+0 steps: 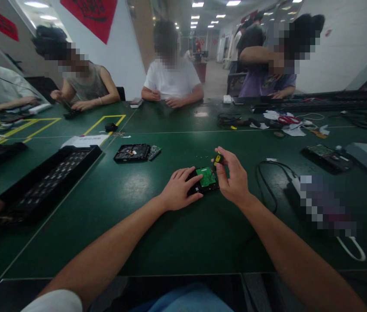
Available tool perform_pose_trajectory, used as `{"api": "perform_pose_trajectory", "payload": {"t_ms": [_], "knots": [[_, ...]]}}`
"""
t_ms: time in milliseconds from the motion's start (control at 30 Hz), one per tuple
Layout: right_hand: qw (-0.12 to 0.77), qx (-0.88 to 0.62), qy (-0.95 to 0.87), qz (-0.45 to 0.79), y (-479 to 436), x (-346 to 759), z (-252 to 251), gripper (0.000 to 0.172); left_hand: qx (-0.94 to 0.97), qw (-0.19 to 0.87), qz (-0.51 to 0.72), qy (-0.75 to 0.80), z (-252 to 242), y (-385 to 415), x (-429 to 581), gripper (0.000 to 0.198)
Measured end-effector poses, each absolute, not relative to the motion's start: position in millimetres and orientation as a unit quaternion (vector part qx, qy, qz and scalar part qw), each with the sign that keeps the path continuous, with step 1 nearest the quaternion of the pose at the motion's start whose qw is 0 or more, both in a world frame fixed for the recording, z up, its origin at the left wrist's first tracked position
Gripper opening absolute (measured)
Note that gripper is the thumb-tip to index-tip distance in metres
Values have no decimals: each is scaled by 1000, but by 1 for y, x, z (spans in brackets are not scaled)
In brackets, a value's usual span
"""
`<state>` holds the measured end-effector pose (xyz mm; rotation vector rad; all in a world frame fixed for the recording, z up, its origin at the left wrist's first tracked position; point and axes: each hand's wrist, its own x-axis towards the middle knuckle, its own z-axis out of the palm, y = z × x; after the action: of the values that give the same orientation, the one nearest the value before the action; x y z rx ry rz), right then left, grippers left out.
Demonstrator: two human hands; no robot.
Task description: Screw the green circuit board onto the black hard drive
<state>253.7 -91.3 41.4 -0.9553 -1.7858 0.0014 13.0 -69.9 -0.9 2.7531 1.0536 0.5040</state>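
A hard drive [203, 189] lies on the green table in front of me, its green circuit board [205, 177] facing up. My left hand [181, 188] rests flat over the drive's left side, fingers stretched out and one fingertip on the board. In my right hand [233, 175] is a black and yellow screwdriver [217, 159], pinched upright by its handle. Its shaft points down at the board's right edge; the exact contact of the tip is too small to tell. A few tiny bright bits, perhaps screws [202, 156], lie just beyond the drive.
Left of the drive lie another hard drive [132, 153] and a loose circuit board [155, 152]. A long black tray [50, 186] stands further left, a hand at its near end. Right are a cable [272, 195], a white power strip [297, 184] and a third drive [326, 157]. People sit opposite.
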Motion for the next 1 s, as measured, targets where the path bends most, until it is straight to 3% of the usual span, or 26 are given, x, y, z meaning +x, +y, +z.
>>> {"api": "perform_pose_trajectory", "payload": {"t_ms": [233, 567, 867, 1000], "knots": [[527, -410, -739, -82, -91, 255, 44, 45, 903, 68, 181, 382, -3, -73, 15, 71], [545, -399, -734, -66, -92, 252, 46, 45, 909, 91, 175, 368, -1, -69, 8, 76], [535, -405, -741, -37, -89, 256, 40, 53, 905, 81, 190, 373, -3, -69, 7, 68], [540, -407, -734, -64, -89, 256, 41, 48, 903, 77, 192, 375, -2, -70, 7, 68]]}}
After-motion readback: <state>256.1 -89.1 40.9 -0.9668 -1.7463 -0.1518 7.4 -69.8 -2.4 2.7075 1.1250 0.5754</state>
